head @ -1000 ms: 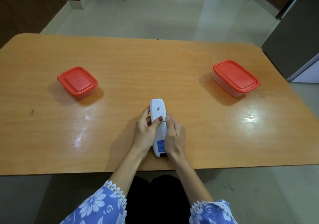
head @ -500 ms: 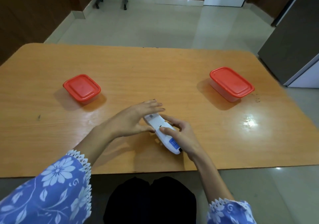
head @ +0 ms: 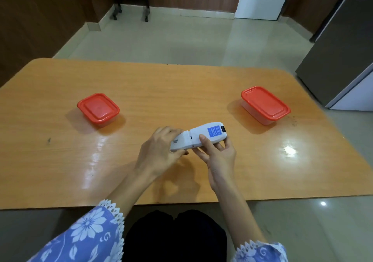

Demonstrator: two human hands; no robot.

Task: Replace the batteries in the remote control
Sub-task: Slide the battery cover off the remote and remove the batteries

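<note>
A white remote control is held just above the wooden table, back side up, lying nearly crosswise with its blue label end pointing right. My right hand grips its right half from below, thumb on top next to the label. My left hand wraps the left end, over the battery cover, whose seam shows as a line across the body. No batteries are visible.
Two clear boxes with red lids stand on the table: a smaller one at the left and a larger one at the right. A grey cabinet stands beyond the table's right corner.
The remote was lifted off the table and turned from pointing away from me to lying crosswise, label end right. My left hand shifted onto its left end.
</note>
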